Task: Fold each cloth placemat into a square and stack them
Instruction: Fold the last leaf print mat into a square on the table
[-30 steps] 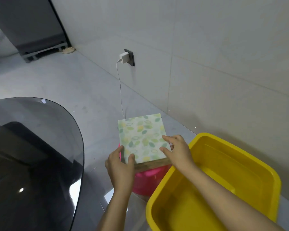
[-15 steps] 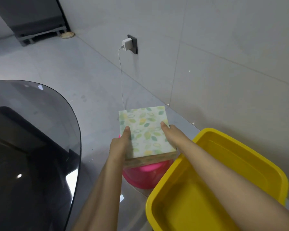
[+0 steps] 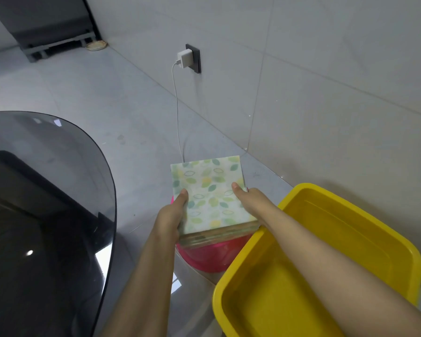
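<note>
A stack of folded square placemats point(image 3: 210, 190) with a green and yellow leaf print on top sits over a pink basin point(image 3: 212, 257). My left hand point(image 3: 171, 215) grips the stack's left side, thumb lying on the top cloth. My right hand point(image 3: 249, 201) grips the right side the same way, thumb on top and fingers hidden below. The stack's layered front edge shows several folded cloths.
A yellow plastic tub point(image 3: 350, 251) stands at the right under my right forearm. A dark glass tabletop point(image 3: 46, 215) curves along the left. A white charger point(image 3: 184, 59) in a wall socket trails a cable down behind the stack. Grey floor lies beyond.
Both hands slid from the stack's near edge to its left and right sides and now hold it. The view has tilted down slightly.
</note>
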`<act>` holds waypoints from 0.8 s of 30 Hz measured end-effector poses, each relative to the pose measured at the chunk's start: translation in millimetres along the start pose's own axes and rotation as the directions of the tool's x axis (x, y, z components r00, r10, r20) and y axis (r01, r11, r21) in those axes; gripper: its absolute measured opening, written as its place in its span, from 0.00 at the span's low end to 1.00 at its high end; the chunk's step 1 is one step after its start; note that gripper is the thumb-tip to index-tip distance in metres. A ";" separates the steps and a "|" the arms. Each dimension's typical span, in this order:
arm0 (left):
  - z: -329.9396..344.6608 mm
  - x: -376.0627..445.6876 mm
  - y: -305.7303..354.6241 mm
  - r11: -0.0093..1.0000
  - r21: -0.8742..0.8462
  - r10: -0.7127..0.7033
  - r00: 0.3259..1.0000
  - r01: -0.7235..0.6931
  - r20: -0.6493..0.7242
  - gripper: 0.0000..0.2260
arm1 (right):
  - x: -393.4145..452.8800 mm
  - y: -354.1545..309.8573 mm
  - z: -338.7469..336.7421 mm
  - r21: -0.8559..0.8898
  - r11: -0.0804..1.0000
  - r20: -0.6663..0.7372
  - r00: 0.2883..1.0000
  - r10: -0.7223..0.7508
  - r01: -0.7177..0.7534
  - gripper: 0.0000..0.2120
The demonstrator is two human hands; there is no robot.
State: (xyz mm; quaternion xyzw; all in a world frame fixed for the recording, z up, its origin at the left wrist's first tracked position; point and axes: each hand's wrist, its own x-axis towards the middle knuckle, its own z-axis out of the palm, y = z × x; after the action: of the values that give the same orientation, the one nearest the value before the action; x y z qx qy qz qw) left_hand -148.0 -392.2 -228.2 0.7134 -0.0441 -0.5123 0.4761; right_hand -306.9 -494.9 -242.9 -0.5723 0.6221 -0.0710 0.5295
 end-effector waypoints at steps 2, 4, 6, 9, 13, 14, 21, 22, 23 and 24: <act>-0.6 1.8 -2.2 0.999 0.035 0.018 1.000 -0.018 -0.003 0.18 | 2.2 2.3 1.1 0.035 0.999 0.012 1.000 0.005 -0.005 0.38; -1.4 0.8 -1.3 0.998 0.048 0.034 0.999 -0.034 0.010 0.17 | 1.3 4.5 0.0 0.079 0.997 0.023 1.000 -0.003 0.001 0.40; -1.7 -1.3 1.8 0.998 0.049 0.041 0.999 -0.043 0.031 0.17 | 0.0 5.9 -1.8 0.120 0.992 0.017 0.999 -0.029 0.027 0.39; 0.0 -7.4 9.8 0.989 0.107 0.101 0.994 -0.104 0.029 0.22 | -9.8 2.9 -8.5 0.149 0.983 -0.023 0.994 -0.104 0.107 0.33; 12.8 -28.5 28.4 0.937 0.240 0.254 0.967 -0.253 0.026 0.33 | -35.8 -4.4 -30.2 0.188 0.944 -0.202 0.951 -0.234 0.273 0.23; 19.4 -38.3 32.8 0.918 0.250 0.305 0.951 -0.307 0.047 0.36 | -43.6 -3.5 -38.2 0.192 0.928 -0.260 0.928 -0.267 0.321 0.21; 73.4 -96.4 14.1 0.647 0.411 0.505 0.765 -0.642 0.399 0.31 | -117.7 45.7 -90.6 0.044 0.905 -0.489 0.799 -0.351 0.424 0.32; 80.4 -96.5 4.8 0.620 0.390 0.506 0.727 -0.681 0.464 0.31 | -129.7 55.7 -95.5 0.016 0.913 -0.510 0.789 -0.344 0.408 0.32; 86.4 -97.3 -4.6 0.590 0.364 0.505 0.681 -0.721 0.530 0.32 | -140.0 66.1 -99.3 0.001 0.923 -0.529 0.783 -0.326 0.384 0.32; 92.3 -98.1 -13.4 0.553 0.350 0.488 0.634 -0.756 0.600 0.33 | -149.4 77.3 -101.9 -0.004 0.935 -0.546 0.783 -0.299 0.354 0.32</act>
State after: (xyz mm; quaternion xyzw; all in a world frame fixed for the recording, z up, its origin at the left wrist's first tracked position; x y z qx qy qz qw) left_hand -271.3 -389.4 -172.3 0.6209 -0.5581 -0.4090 0.3685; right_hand -463.8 -404.2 -166.5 -0.6014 0.6323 -0.3498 0.3409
